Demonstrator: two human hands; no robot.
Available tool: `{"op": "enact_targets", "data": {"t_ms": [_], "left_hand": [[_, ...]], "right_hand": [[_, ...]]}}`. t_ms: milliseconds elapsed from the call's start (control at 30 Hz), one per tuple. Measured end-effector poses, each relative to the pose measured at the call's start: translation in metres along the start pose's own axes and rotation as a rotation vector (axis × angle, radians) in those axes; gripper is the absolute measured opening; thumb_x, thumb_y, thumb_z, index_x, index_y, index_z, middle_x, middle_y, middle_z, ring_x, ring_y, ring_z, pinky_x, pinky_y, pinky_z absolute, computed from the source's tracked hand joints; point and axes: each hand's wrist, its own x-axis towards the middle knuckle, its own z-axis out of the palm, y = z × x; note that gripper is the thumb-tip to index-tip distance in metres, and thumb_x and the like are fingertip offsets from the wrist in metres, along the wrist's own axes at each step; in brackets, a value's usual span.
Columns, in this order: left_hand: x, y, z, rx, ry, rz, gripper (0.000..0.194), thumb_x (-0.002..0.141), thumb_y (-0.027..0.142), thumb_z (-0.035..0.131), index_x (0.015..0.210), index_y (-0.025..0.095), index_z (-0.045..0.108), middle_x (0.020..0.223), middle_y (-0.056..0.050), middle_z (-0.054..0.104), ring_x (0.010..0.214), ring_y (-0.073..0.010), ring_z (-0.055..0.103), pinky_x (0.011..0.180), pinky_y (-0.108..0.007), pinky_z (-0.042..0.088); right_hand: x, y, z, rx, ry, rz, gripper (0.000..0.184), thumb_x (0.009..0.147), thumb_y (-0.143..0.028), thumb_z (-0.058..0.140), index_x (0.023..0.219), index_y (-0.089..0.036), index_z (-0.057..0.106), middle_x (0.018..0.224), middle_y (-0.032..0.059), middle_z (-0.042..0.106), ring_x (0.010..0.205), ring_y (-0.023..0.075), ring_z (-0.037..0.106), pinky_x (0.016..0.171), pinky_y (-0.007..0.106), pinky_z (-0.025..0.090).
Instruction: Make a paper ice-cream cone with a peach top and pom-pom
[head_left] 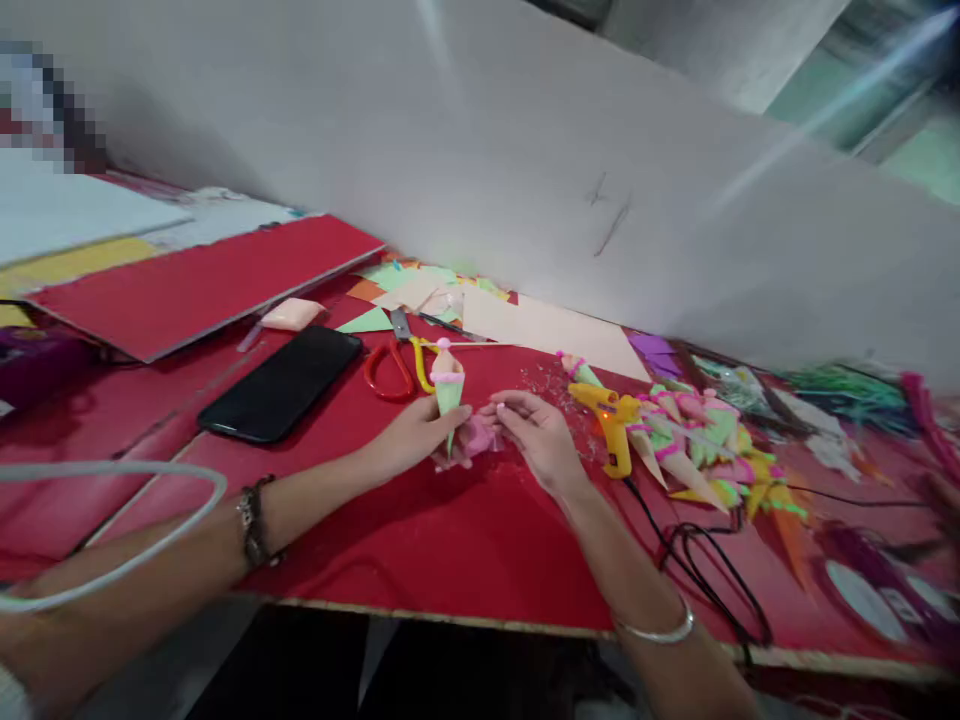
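- While the left hand (416,430) closes thumb and fingers on it, the green paper cone (448,393) points tip-down at the dial's centre, pink-trimmed!
- Just past three o'clock, the right hand (536,435), fingertips drawn nearly together; can't tell if they pinch anything.
- Pink piece (478,436) at four, between the hands.
- Scissors (401,324) near ten; phone (281,385) at nine.
- Glue gun (616,430) at three, heaped cones (686,470) beyond.

It's a craft workshop; glue gun (618,436), scissors (398,349)
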Motion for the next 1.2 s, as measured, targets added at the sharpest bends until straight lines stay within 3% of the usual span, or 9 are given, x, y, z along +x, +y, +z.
{"op": "enact_targets", "data": {"t_ms": [133, 267, 367, 500, 600, 733, 933, 1200], "left_hand": [[0.0010, -0.0033, -0.0020, -0.018, -0.029, 0.002, 0.028, 0.082, 0.038, 0.043, 0.069, 0.013, 0.049, 0.049, 0.001, 0.058, 0.041, -0.0102, 0.055, 0.041, -0.019, 0.040], [-0.0021, -0.0031, -0.0017, -0.055, -0.066, -0.006, 0.027, 0.081, 0.038, 0.045, 0.069, 0.014, 0.048, 0.052, 0.002, 0.056, 0.050, -0.0132, 0.061, 0.042, -0.018, 0.040], [-0.0046, -0.0022, 0.0005, -0.089, -0.156, -0.015, 0.028, 0.081, 0.039, 0.044, 0.070, 0.013, 0.048, 0.056, 0.003, 0.055, 0.050, -0.0126, 0.062, 0.042, -0.017, 0.040], [-0.0059, -0.0030, 0.0035, -0.125, -0.269, -0.032, 0.030, 0.081, 0.041, 0.044, 0.071, 0.013, 0.048, 0.058, 0.002, 0.055, 0.050, -0.0127, 0.062, 0.043, -0.018, 0.041], [-0.0062, -0.0040, 0.0041, -0.155, -0.285, -0.047, 0.030, 0.081, 0.041, 0.044, 0.072, 0.013, 0.048, 0.057, 0.002, 0.055, 0.049, -0.0128, 0.062, 0.042, -0.018, 0.041], [-0.0055, -0.0058, 0.0035, -0.192, -0.305, -0.066, 0.031, 0.081, 0.042, 0.044, 0.071, 0.013, 0.047, 0.058, 0.002, 0.055, 0.049, -0.0128, 0.062, 0.042, -0.017, 0.040], [-0.0039, -0.0078, 0.0029, -0.218, -0.322, -0.065, 0.031, 0.081, 0.042, 0.044, 0.071, 0.013, 0.048, 0.057, 0.002, 0.055, 0.048, -0.0126, 0.061, 0.041, -0.017, 0.040], [-0.0044, -0.0041, 0.0031, -0.217, -0.323, -0.074, 0.030, 0.080, 0.042, 0.047, 0.073, 0.013, 0.048, 0.060, 0.001, 0.055, 0.049, -0.0129, 0.062, 0.041, -0.017, 0.040]], "right_hand": [[-0.0010, -0.0023, 0.0035, 0.009, 0.031, -0.009, 0.011, 0.073, -0.027, 0.058, 0.075, -0.017, 0.062, 0.060, -0.0019, 0.062, 0.051, 0.0062, 0.057, 0.050, 0.016, 0.046], [-0.0028, -0.0046, 0.0042, 0.001, 0.052, -0.054, 0.016, 0.073, -0.030, 0.058, 0.064, -0.017, 0.056, 0.048, -0.0052, 0.056, 0.036, 0.0036, 0.047, 0.036, 0.014, 0.036], [-0.0027, -0.0046, 0.0038, 0.000, 0.034, -0.044, 0.008, 0.070, -0.026, 0.061, 0.074, -0.018, 0.061, 0.058, -0.0035, 0.061, 0.046, 0.0048, 0.054, 0.045, 0.014, 0.042], [-0.0009, -0.0032, 0.0036, 0.017, 0.018, -0.002, 0.017, 0.070, -0.024, 0.062, 0.086, -0.019, 0.064, 0.078, 0.0008, 0.067, 0.070, 0.0099, 0.063, 0.066, 0.020, 0.049], [-0.0006, -0.0027, 0.0029, 0.023, 0.036, 0.006, 0.013, 0.073, -0.028, 0.057, 0.080, -0.019, 0.063, 0.069, -0.0002, 0.066, 0.060, 0.0093, 0.061, 0.058, 0.020, 0.049], [-0.0011, -0.0027, 0.0008, -0.056, 0.095, -0.080, 0.012, 0.072, -0.030, 0.060, 0.068, -0.019, 0.059, 0.052, -0.0052, 0.057, 0.042, 0.0052, 0.049, 0.043, 0.017, 0.041], [0.0002, -0.0033, 0.0009, -0.055, 0.133, -0.093, 0.017, 0.071, -0.023, 0.060, 0.087, -0.020, 0.064, 0.078, 0.0000, 0.065, 0.067, 0.0085, 0.059, 0.067, 0.022, 0.048], [-0.0018, -0.0037, 0.0049, -0.101, 0.168, -0.212, 0.009, 0.067, -0.023, 0.064, 0.076, -0.021, 0.061, 0.072, -0.0024, 0.062, 0.064, 0.0084, 0.058, 0.064, 0.022, 0.048]]}}
